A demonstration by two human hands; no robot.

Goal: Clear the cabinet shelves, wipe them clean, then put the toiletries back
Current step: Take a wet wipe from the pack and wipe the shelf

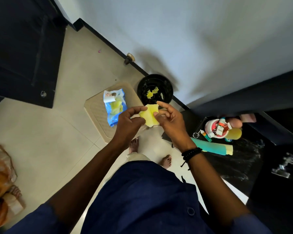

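I hold a folded yellow wipe [149, 116] between both hands at the middle of the head view. My left hand [129, 122] pinches its left edge and my right hand [169, 119] pinches its right side with the forefinger raised. A blue pack of wipes [114, 107] lies open on a beige stool [95, 112] just left of my hands. Toiletries stand on the black counter [240, 157] at the right: a pink tub of tubes [216, 128], a yellow-capped bottle [235, 133] and a teal bottle [215, 147] lying on its side.
A black bin [155, 89] with a used yellow wipe inside stands against the white wall beyond my hands. A dark door [24, 48] is at the left, a chrome tap [284, 166] at the far right. Another person's foot and orange clothing show at the bottom left.
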